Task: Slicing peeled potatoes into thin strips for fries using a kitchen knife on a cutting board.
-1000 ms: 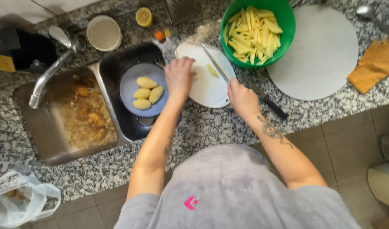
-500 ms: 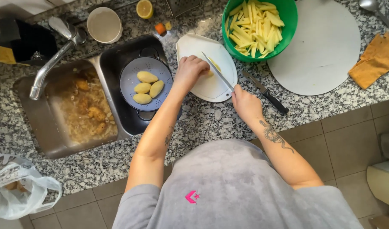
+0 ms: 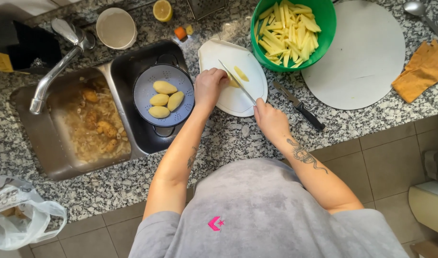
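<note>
Knife (image 3: 238, 82) in right hand (image 3: 270, 119), potato (image 3: 234, 82) under left hand (image 3: 209, 87)

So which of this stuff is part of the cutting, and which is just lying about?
In use: left hand on potato, right hand with knife, white board, green bowl of sticks, colander of peeled potatoes.

Lying about: black knife, lemon half, spoon, orange cloth, bag.

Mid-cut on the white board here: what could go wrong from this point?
1. The left hand pins the potato piece right beside the knife held by the right hand; a slip could nick the fingers.
2. The small cutting board lies on bare granite and might slide.
3. A second knife lies loose near the right wrist and could get knocked.
</note>
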